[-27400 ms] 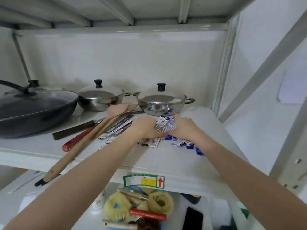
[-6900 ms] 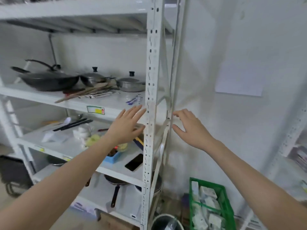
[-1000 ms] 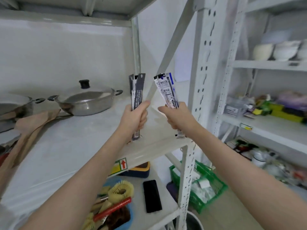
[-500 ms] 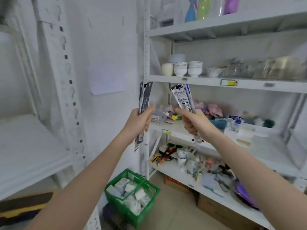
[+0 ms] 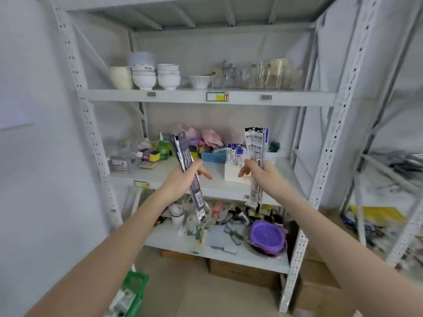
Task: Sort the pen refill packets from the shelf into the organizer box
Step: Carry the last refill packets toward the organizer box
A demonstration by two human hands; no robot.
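Observation:
My left hand point(image 5: 183, 179) grips a bundle of long black pen refill packets point(image 5: 183, 152), tilted with the tops leaning left. A bundle of white refill packets point(image 5: 256, 143) stands nearly upright in my right hand point(image 5: 258, 177). Both hands are raised in front of the middle shelf point(image 5: 212, 186) of a white metal rack. On that shelf, between my hands, stands a white organizer box point(image 5: 233, 173) with several blue-and-white packets point(image 5: 235, 153) upright in it.
Stacked white bowls point(image 5: 155, 76) and glass jars point(image 5: 270, 73) fill the upper shelf. Clutter and a purple lid point(image 5: 266, 236) lie on the lower shelf. A green basket point(image 5: 135, 291) sits on the floor at the left, cardboard boxes point(image 5: 242, 271) under the rack.
I have turned away from the pot shelf and now face the second rack squarely. Both hands, still holding their packets, have come closer to the organizer box.

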